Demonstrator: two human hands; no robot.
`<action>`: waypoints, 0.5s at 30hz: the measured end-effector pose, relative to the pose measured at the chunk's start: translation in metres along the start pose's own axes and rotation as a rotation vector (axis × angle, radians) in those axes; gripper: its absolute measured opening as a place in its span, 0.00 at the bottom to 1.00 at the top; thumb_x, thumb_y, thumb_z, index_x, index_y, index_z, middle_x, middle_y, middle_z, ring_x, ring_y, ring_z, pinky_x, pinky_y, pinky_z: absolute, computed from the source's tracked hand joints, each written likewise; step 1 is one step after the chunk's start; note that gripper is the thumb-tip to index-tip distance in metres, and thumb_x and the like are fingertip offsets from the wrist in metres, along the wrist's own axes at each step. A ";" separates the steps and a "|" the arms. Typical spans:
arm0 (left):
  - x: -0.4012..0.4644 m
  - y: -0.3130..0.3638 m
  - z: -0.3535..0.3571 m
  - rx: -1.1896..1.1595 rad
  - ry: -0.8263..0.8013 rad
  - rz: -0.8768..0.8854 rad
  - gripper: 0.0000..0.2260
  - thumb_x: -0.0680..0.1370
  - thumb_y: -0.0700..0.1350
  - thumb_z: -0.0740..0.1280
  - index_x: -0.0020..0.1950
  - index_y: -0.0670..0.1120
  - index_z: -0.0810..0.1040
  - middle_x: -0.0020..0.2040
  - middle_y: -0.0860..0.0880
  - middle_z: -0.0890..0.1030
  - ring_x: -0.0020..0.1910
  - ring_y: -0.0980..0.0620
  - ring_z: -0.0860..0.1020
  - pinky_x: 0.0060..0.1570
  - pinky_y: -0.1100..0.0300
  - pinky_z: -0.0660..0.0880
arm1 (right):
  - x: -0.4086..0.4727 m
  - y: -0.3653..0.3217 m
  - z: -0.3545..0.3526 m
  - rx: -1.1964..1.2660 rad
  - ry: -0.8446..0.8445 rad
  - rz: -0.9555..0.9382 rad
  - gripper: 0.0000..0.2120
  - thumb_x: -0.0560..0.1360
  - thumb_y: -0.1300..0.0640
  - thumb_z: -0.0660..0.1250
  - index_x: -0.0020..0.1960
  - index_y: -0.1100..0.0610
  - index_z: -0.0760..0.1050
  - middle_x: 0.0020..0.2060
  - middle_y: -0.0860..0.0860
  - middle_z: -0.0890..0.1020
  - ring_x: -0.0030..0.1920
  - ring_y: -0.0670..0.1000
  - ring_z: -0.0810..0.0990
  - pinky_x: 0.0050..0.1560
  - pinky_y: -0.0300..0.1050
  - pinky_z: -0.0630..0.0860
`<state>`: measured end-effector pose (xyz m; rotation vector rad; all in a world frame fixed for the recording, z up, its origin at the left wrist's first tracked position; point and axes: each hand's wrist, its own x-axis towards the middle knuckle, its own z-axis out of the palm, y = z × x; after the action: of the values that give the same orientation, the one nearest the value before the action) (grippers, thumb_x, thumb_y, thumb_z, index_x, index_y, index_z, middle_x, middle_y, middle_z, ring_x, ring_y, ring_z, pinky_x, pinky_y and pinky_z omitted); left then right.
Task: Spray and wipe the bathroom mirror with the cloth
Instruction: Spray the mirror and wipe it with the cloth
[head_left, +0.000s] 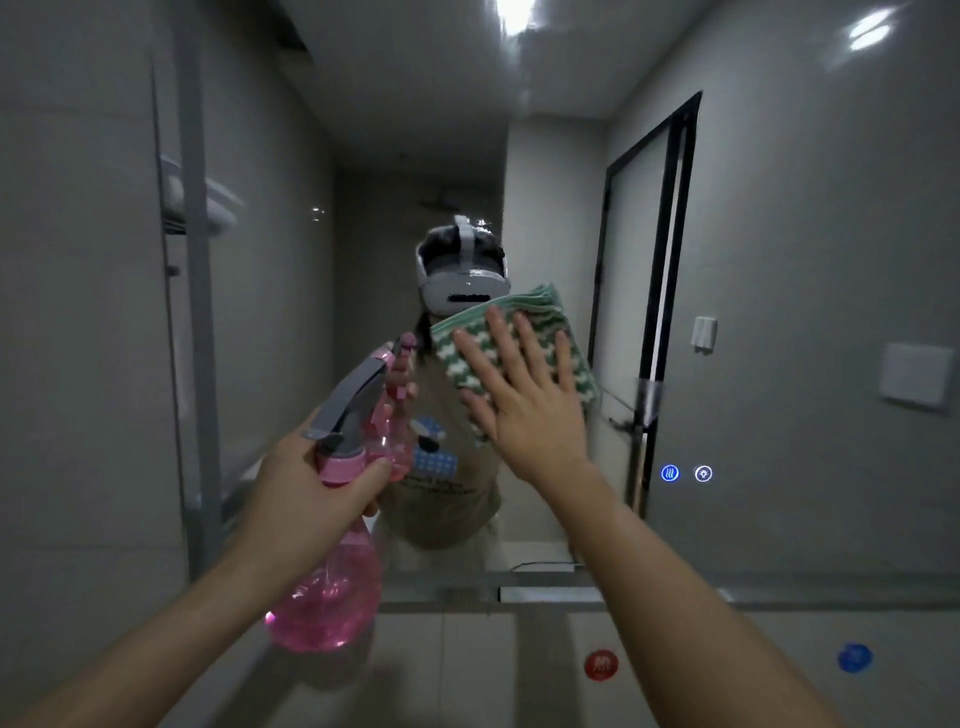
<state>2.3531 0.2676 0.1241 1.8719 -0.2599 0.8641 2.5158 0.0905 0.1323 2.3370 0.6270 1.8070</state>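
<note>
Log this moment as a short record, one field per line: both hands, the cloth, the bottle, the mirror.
left hand: grips the neck of the spray bottle
right hand: fingers straight, pressing the cloth flat against the mirror
cloth: green and white, folded, on the glass
spray bottle: pink, grey trigger, nozzle towards the mirror
mirror: two lit blue icons at lower right

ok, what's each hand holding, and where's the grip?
Left hand grips the pink spray bottle at its neck. Right hand presses the green-white cloth flat against the mirror.
</note>
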 end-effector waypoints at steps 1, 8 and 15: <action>0.000 0.000 0.003 0.010 -0.005 -0.006 0.05 0.72 0.36 0.70 0.37 0.42 0.76 0.33 0.50 0.81 0.27 0.57 0.78 0.25 0.72 0.72 | -0.001 0.011 -0.001 -0.013 0.003 0.018 0.27 0.80 0.38 0.43 0.75 0.43 0.40 0.75 0.50 0.40 0.75 0.51 0.42 0.73 0.59 0.43; 0.001 0.004 -0.003 0.005 0.008 0.009 0.06 0.72 0.37 0.70 0.36 0.42 0.76 0.31 0.49 0.81 0.25 0.57 0.78 0.25 0.72 0.71 | -0.002 0.020 -0.004 0.003 0.043 0.122 0.25 0.81 0.40 0.44 0.76 0.45 0.50 0.76 0.53 0.56 0.76 0.53 0.52 0.73 0.62 0.48; 0.002 -0.002 -0.053 0.053 0.076 0.016 0.15 0.71 0.35 0.71 0.25 0.40 0.73 0.26 0.48 0.80 0.23 0.59 0.76 0.26 0.73 0.70 | 0.047 -0.064 -0.001 0.120 0.100 0.489 0.27 0.80 0.41 0.45 0.77 0.51 0.51 0.76 0.58 0.56 0.75 0.59 0.49 0.72 0.62 0.42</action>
<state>2.3325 0.3150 0.1361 1.8835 -0.2071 0.9586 2.5086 0.1667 0.1531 2.6693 0.1796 2.1399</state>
